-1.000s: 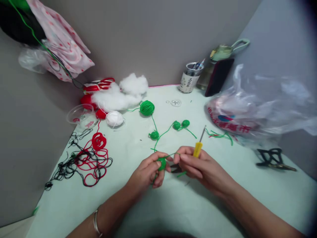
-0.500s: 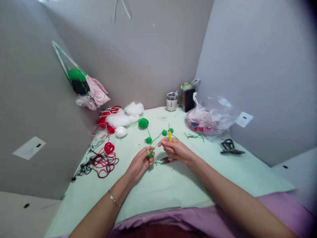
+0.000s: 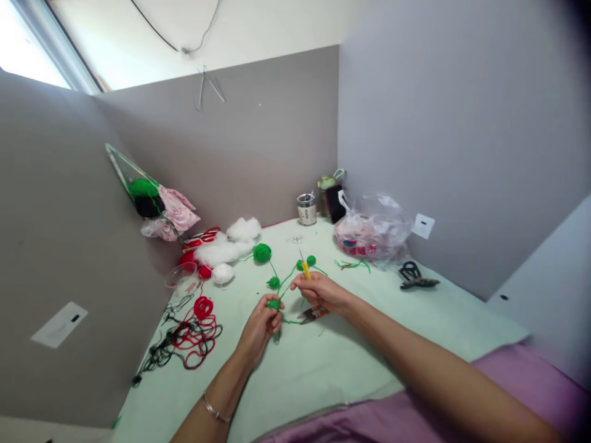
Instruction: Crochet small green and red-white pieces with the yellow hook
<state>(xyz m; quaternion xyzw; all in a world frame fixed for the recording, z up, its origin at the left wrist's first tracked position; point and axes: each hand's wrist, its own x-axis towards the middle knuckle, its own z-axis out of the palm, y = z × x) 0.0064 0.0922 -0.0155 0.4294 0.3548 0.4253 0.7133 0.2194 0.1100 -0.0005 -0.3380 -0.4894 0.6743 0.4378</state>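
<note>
My left hand (image 3: 259, 323) is closed around a small green crocheted piece (image 3: 274, 304), pinched between thumb and fingers. In my right hand (image 3: 321, 291) is a crochet hook (image 3: 306, 269) with a yellow handle, its thin metal tip pointing up and away. A strand of green yarn (image 3: 285, 291) runs between the left fingers and the right fingertips. Beyond the hands lie a green yarn ball (image 3: 262, 253) and small green crocheted balls (image 3: 274, 282), linked by yarn. Scissors (image 3: 311, 314) with red handles rest on the table under the right hand.
Tangled red and black cords (image 3: 189, 335) lie at left, near white stuffing (image 3: 226, 246) and a white yarn ball (image 3: 223, 274). A tin of pens (image 3: 307, 210), a phone (image 3: 335, 204), a plastic bag (image 3: 369, 231) and a black hair claw (image 3: 418, 277) stand or lie farther right.
The camera has tipped upward, so the table sits lower in view. The crochet hook now leans left instead of standing upright, and the right hand has moved slightly away from the left.
</note>
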